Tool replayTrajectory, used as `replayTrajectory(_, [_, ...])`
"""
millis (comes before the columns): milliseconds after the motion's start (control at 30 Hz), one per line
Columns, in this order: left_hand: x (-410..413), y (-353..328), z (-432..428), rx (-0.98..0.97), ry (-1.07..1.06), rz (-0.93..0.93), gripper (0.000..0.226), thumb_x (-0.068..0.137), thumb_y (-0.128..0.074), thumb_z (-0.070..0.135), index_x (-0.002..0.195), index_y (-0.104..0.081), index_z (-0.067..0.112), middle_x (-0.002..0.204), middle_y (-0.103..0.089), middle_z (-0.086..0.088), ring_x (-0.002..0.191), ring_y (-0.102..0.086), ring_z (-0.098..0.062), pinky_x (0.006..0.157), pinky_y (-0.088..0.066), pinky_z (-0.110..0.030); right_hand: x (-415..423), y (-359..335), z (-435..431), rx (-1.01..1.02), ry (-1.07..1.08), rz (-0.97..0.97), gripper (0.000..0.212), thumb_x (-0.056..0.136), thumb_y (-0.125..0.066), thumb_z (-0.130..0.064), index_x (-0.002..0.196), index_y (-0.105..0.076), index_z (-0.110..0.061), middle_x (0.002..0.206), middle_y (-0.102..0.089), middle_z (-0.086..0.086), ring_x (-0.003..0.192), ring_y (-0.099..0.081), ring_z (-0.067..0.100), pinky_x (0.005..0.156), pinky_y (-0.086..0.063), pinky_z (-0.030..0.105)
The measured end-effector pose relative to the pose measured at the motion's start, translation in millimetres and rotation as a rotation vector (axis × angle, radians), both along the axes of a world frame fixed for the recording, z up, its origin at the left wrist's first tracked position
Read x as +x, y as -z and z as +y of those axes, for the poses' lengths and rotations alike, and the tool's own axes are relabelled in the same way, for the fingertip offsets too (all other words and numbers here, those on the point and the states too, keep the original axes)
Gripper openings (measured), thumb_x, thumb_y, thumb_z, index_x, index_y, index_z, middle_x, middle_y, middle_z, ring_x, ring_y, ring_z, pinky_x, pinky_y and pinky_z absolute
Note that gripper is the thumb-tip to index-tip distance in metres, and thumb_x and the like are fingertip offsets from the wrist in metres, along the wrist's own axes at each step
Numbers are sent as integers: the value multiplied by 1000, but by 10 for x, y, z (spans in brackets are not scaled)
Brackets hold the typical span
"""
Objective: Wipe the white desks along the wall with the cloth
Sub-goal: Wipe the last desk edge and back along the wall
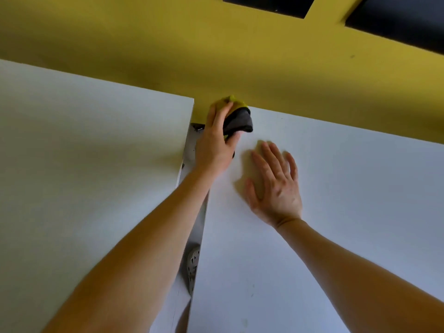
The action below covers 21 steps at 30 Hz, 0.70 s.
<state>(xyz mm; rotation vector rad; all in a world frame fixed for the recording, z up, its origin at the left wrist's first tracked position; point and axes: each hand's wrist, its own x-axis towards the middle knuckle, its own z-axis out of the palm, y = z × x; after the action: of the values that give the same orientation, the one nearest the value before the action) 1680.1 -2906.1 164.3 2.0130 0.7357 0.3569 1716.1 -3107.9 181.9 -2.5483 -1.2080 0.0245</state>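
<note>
Gripping a bunched yellow-and-grey cloth [237,118], the person's left hand [217,143] presses it onto the far left corner of the right-hand white desk [336,212], right against the yellow wall [168,56]. Fingers curl closed around the fabric. To its right and nearer, the right hand [275,186] lies flat on the same desktop, fingers spread, holding nothing. A second white desk [84,152] stands to the left, a narrow gap [192,236] between the two, where a patterned shoe [193,260] shows below.
</note>
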Motion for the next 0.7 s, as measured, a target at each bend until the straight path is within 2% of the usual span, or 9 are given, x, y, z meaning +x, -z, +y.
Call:
replayTrajectory(67, [-122, 39, -93, 8, -34, -26, 67, 99, -64, 37, 161, -41, 39, 175, -31, 10, 148, -51, -16, 108, -55, -43, 11, 11, 12, 2, -6, 3, 67, 99, -62, -41, 160, -51, -15, 175, -35, 9, 167, -23, 27, 131, -20, 61])
replayTrajectory(133, [-703, 11, -467, -14, -29, -60, 69, 102, -69, 25, 165, -40, 35, 177, -28, 13, 155, -41, -4, 109, -48, -21, 12, 16, 14, 9, 3, 5, 67, 99, -63, -41, 160, -51, -15, 175, -36, 9, 166, -24, 28, 131, -20, 61])
replayTrajectory(167, [-1064, -15, -689, -37, -19, -54, 71, 104, -70, 23, 166, -38, 36, 178, -26, 14, 157, -37, -2, 108, -45, -15, 11, 19, 14, 18, 5, 2, 67, 99, -63, -42, 159, -52, -14, 174, -36, 10, 166, -25, 28, 131, -21, 61])
replayTrajectory(233, [-1722, -108, -1120, -57, 2, -8, 73, 105, -70, 30, 166, -32, 46, 179, -24, 14, 155, -42, -8, 102, -53, -22, -2, 24, 10, 28, -8, -9, 67, 100, -62, -43, 159, -53, -14, 174, -37, 11, 165, -26, 30, 130, -22, 62])
replayTrajectory(300, [-1898, -179, -1195, -32, -5, 22, 73, 102, -68, 35, 162, -30, 54, 179, -24, 14, 150, -45, -10, 99, -57, -32, -6, 13, 3, 25, -18, -20, 66, 101, -59, -44, 159, -53, -14, 174, -37, 12, 165, -26, 32, 130, -21, 63])
replayTrajectory(400, [-1235, -104, -715, -42, 38, 20, 73, 100, -70, 29, 164, -37, 42, 178, -23, 14, 143, -49, -14, 103, -58, -44, 6, 3, 23, -14, -18, -32, 67, 102, -59, -50, 160, -51, -17, 175, -36, 10, 166, -24, 30, 131, -19, 61])
replayTrajectory(467, [-638, -31, -347, -16, 33, 18, 70, 97, -65, 38, 163, -40, 36, 177, -29, 10, 150, -47, -16, 110, -54, -49, 13, 22, 19, -41, -21, -49, 70, 103, -56, -55, 162, -48, -19, 176, -34, 9, 167, -21, 27, 132, -17, 61])
replayTrajectory(567, [-558, 9, -372, 19, -37, 20, 69, 98, -62, 39, 164, -41, 35, 176, -32, 9, 154, -45, -16, 109, -54, -47, 22, 50, 0, -45, -37, -63, 71, 103, -54, -57, 163, -46, -20, 176, -33, 7, 167, -21, 26, 133, -15, 60])
replayTrajectory(700, [-1827, -137, -1219, 26, -41, 10, 64, 108, -62, 36, 166, -37, 35, 178, -26, 13, 151, -48, -17, 109, -54, -32, 2, 15, 4, -66, -33, -43, 73, 101, -51, -57, 163, -45, -19, 177, -32, 10, 167, -20, 29, 133, -13, 60])
